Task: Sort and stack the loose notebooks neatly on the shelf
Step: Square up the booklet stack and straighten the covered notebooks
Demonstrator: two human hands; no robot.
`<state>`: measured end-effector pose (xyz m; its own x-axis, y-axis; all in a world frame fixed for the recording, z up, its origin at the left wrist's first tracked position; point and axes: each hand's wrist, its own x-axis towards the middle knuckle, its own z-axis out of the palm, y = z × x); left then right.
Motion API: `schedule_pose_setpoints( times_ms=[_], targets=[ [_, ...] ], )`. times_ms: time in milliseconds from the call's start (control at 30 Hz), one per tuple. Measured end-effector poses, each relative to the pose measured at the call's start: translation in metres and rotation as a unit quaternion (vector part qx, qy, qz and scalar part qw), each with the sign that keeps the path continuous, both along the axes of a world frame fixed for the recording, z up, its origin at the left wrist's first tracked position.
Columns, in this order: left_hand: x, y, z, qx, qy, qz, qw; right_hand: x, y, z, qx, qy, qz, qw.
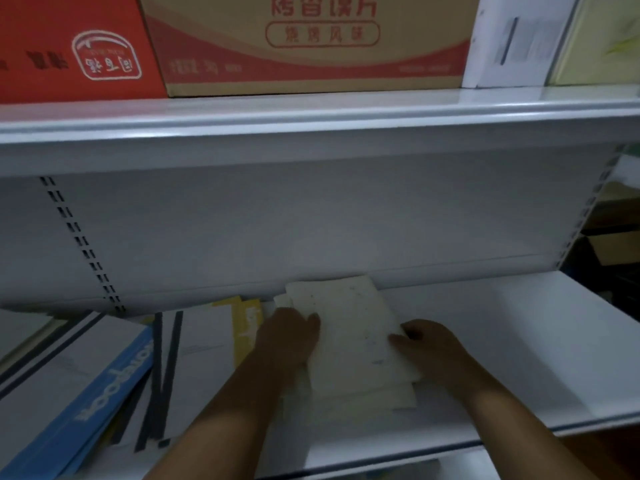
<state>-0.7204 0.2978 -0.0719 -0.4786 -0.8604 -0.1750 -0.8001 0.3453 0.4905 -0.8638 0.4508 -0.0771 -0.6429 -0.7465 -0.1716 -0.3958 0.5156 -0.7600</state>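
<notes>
A small stack of cream notebooks (349, 334) lies on the white shelf (519, 348), near its middle. My left hand (289, 336) holds the stack's left edge, thumb on the top cover. My right hand (427, 344) grips the right edge with curled fingers. The lower notebooks stick out a little at the front of the stack. To the left lie more loose notebooks: white ones with black spines (194, 358), a yellow one (244, 323) and a blue one (104, 386), fanned and overlapping.
An upper shelf (311, 133) hangs low over the work area and carries a red box (69, 46), a tan and red carton (311, 43) and a white item (512, 39). Dark boxes (613, 244) sit beyond the shelf's right end.
</notes>
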Motion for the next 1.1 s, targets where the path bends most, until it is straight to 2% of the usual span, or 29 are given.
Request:
schedule_pose_setpoints(
  times_ms=[67, 133, 267, 400, 500, 600, 667, 767, 833, 933, 1100],
  targets=[
    [-0.010, -0.003, -0.003, 0.031, 0.026, 0.030, 0.999, -0.015, 0.004, -0.005, -0.031, -0.057, -0.003, 0.998],
    [-0.015, -0.009, -0.009, 0.078, 0.108, 0.065, 0.989, -0.027, 0.002, -0.010, -0.067, -0.096, -0.021, 0.993],
    [-0.025, -0.008, -0.007, 0.164, 0.279, 0.131, 0.937, -0.036, -0.009, -0.018, -0.120, -0.174, -0.031, 0.977],
    [-0.027, 0.008, -0.006, 0.340, 0.332, 0.143, 0.868, -0.041, -0.002, -0.024, -0.145, -0.185, -0.011, 0.972],
    [-0.034, 0.034, -0.003, 0.399, 0.360, 0.113, 0.836, -0.046, 0.007, -0.025, -0.173, -0.215, 0.024, 0.961],
    [-0.033, 0.057, 0.001, 0.345, 0.427, 0.076, 0.833, -0.054, 0.015, -0.020, -0.217, -0.292, 0.025, 0.931],
    [-0.030, 0.069, 0.010, 0.292, 0.481, 0.046, 0.825, -0.059, 0.018, -0.003, -0.250, -0.311, 0.030, 0.916],
    [-0.028, 0.080, 0.027, 0.203, 0.544, 0.002, 0.814, -0.060, 0.020, 0.034, -0.309, -0.199, 0.081, 0.927],
    [-0.029, 0.084, 0.029, 0.150, 0.569, -0.020, 0.809, -0.058, 0.023, 0.047, -0.351, -0.151, 0.076, 0.921],
    [-0.031, 0.087, 0.023, 0.109, 0.593, -0.031, 0.797, -0.051, 0.030, 0.036, -0.388, -0.121, 0.056, 0.912],
    [-0.036, 0.087, 0.003, 0.108, 0.574, -0.051, 0.810, -0.054, 0.039, 0.010, -0.417, -0.099, 0.024, 0.903]
  ],
)
